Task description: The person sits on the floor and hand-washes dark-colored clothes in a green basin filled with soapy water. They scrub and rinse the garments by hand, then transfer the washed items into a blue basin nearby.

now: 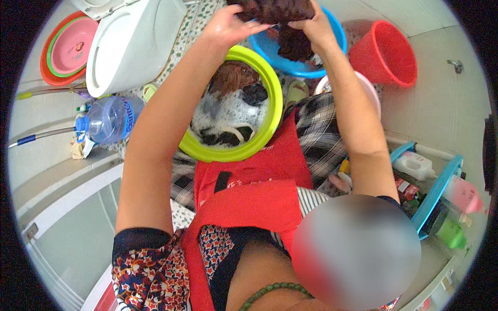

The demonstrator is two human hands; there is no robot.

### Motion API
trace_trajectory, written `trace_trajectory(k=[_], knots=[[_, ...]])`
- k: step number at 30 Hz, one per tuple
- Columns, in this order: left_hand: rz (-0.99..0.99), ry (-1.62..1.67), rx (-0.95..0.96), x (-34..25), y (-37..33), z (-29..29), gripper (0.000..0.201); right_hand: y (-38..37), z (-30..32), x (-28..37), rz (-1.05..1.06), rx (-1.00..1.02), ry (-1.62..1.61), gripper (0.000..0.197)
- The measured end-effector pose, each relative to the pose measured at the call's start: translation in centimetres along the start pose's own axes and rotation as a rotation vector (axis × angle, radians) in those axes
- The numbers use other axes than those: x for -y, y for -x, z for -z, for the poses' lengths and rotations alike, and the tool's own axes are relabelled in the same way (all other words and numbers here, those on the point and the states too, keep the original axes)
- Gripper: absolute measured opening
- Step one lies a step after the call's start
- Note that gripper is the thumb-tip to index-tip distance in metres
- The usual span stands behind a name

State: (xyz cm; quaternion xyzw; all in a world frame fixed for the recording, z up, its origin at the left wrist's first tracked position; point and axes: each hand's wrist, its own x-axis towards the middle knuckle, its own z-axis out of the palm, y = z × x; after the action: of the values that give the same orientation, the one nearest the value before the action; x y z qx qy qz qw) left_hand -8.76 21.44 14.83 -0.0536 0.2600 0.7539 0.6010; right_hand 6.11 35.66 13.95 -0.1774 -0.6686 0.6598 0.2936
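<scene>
A dark brown wet-looking cloth is held up at the top edge, partly out of the picture. My left hand grips its left end, a finger stretched out beneath it. At the other end my right hand closes on the same cloth. Below it stands a blue basin, with more dark cloth inside or hanging into it; I cannot tell which. Closer to me, a lime-green basin holds sudsy water with brown and black cloths and a pale strap in it.
Right of the blue basin are a red bucket and a pink basin partly behind my forearm. A blue rack with bottles stands at lower right. On the left are a white toilet, a large plastic bottle and stacked basins.
</scene>
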Motion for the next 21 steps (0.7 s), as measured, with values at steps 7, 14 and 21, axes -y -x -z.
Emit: trace_trajectory(k=[7,14,21], knots=[[0.01,-0.145,0.012,3.9,-7.9,1.2,0.026,-2.8,5.5,-8.6,-0.254,-0.355,0.256,0.018],[-0.082,-0.794,-0.299,4.5,-6.5,2.5,0.016,-4.7,7.5,-11.6,-0.695,-0.483,-0.223,0.027],[-0.316,-2.405,-0.238,3.0,-0.8,19.3,0.038,-3.9,0.2,-7.5,-0.612,-0.097,-0.266,0.011]])
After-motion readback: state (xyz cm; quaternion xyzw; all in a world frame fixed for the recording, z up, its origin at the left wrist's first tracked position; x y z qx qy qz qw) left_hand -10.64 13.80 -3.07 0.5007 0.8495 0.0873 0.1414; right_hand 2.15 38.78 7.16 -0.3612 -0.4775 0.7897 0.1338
